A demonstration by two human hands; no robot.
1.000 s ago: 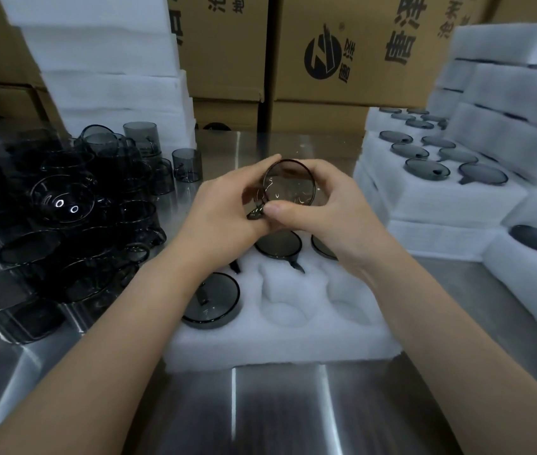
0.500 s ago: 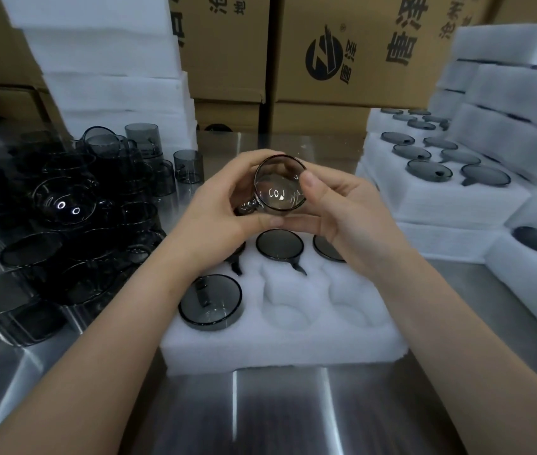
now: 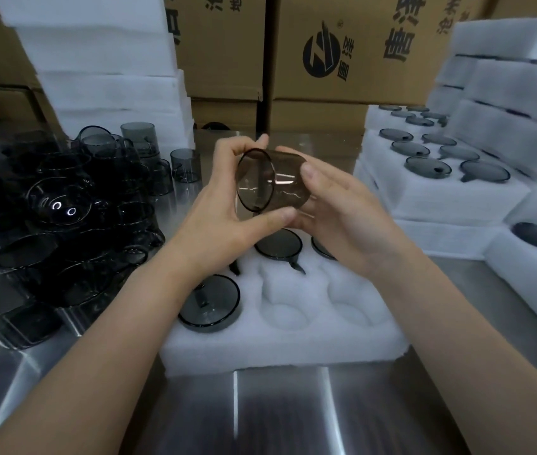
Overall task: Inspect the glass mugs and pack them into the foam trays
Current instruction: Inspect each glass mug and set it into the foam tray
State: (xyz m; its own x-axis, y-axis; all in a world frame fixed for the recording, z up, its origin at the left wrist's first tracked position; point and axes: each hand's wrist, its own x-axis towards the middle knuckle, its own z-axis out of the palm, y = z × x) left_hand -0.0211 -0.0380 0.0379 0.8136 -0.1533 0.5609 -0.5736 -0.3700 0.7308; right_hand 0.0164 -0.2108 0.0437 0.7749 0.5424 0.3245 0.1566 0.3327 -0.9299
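1 smoky glass mug lies on its side in the air above the foam tray. The left hand pinches its rim and the right hand cups its base (thumb on top). If either grip slackens as it is turned, it could fall onto the packed mugs below and chip.

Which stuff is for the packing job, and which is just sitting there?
For the job: the glass mug in the left hand and right hand, the foam tray in front, the pile of mugs.
Just there: cardboard boxes, metal table.
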